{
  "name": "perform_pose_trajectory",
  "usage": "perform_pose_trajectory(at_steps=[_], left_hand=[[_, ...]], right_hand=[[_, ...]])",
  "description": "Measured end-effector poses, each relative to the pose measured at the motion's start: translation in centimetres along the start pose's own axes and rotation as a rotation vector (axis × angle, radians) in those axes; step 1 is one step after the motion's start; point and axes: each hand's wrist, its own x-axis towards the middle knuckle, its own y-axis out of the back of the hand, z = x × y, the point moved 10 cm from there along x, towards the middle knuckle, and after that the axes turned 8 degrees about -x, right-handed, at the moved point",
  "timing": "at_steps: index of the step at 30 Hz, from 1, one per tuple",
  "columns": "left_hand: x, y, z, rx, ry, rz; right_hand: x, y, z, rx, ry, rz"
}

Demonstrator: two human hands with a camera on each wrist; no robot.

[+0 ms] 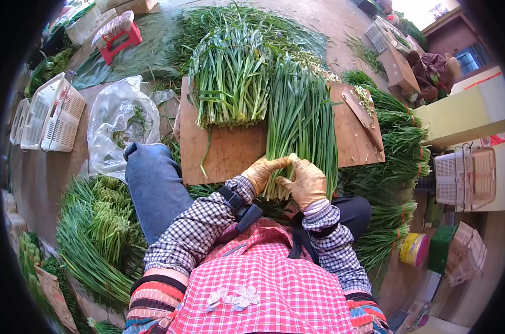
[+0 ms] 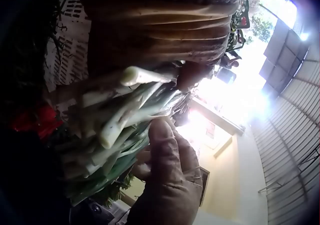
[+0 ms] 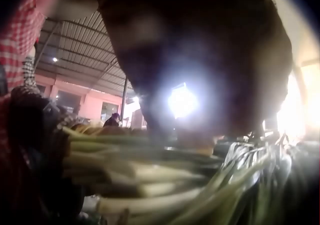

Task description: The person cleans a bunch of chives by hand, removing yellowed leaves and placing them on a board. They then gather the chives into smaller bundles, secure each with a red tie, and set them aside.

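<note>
A bunch of long green-leaved stalks [image 1: 300, 117] with pale ends lies on a brown wooden board [image 1: 230, 153], ends toward the body. Both hands wear yellowish gloves and grip this bunch near its ends. The left hand [image 1: 262, 171] curls round its left side, and the right hand [image 1: 308, 181] holds it from the right, the fingers of both meeting on top. In the left wrist view the thumb presses beside the pale stalk ends [image 2: 117, 117]. The right wrist view shows the stalks [image 3: 145, 180] blurred under the dark hand. Left of the bunch lies a thick stack of similar greens [image 1: 230, 83].
A narrow wooden strip [image 1: 362, 121] lies on the board's right side. Tied bundles [image 1: 397, 150] line the right, and more greens [image 1: 99, 234] lie at the left. A clear plastic bag [image 1: 105, 125] and white crates [image 1: 60, 114] stand beyond the left knee.
</note>
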Motion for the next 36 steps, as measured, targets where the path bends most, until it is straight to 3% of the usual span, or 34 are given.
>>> perform_pose_trajectory(at_steps=[3,4,5,8,11,12,15,16,19,21,22,28,32,35,36], left_hand=[[-0.4,0.3,0.2,-0.01,-0.023,0.116],[-0.7,0.6,0.1,-0.057,-0.006,0.166],[-1.5,0.5,-0.9,-0.17,0.189,0.196],[-1.5,0.6,0.0,-0.153,0.185,0.179],[-1.3,0.7,0.2,-0.149,0.149,0.156],[-1.3,0.8,0.1,-0.148,0.158,0.167],[-1.6,0.1,0.1,-0.194,0.174,0.119],[-1.4,0.1,0.2,-0.194,0.178,0.076],[-0.9,0.6,0.1,-0.191,0.18,0.008],[-1.6,0.0,0.9,-0.171,0.16,0.043],[-2.0,0.6,1.4,-0.101,0.087,0.175],[-1.2,1.0,0.7,-0.179,0.137,0.088],[-1.7,-0.2,1.0,-0.191,0.144,0.005],[-0.9,0.9,0.4,-0.183,0.164,-0.04],[-0.4,2.4,0.4,-0.156,0.11,0.101]], right_hand=[[0.2,-0.1,2.1,0.192,-0.201,-0.151],[0.1,-0.4,3.3,0.173,-0.201,-0.112],[0.0,-0.5,4.2,0.188,-0.198,-0.095],[-0.5,-0.8,6.9,0.166,-0.24,-0.077],[-1.1,1.1,6.7,0.223,-0.193,0.119],[-1.0,2.8,5.2,0.109,-0.075,0.29],[-1.0,5.1,-0.2,0.04,0.259,0.419],[-0.2,2.9,-1.3,0.068,0.227,0.218],[0.6,-0.3,-1.8,-0.042,0.115,-0.013],[0.6,-0.9,-0.7,0.042,0.098,0.014],[0.5,-0.9,0.0,0.083,0.088,0.025],[0.3,-0.7,1.7,0.1,0.044,-0.008],[0.3,1.0,-1.5,0.094,0.176,0.111],[0.5,-0.2,-2.2,-0.118,0.253,0.16],[0.4,0.8,-2.3,-0.112,0.252,0.232]])
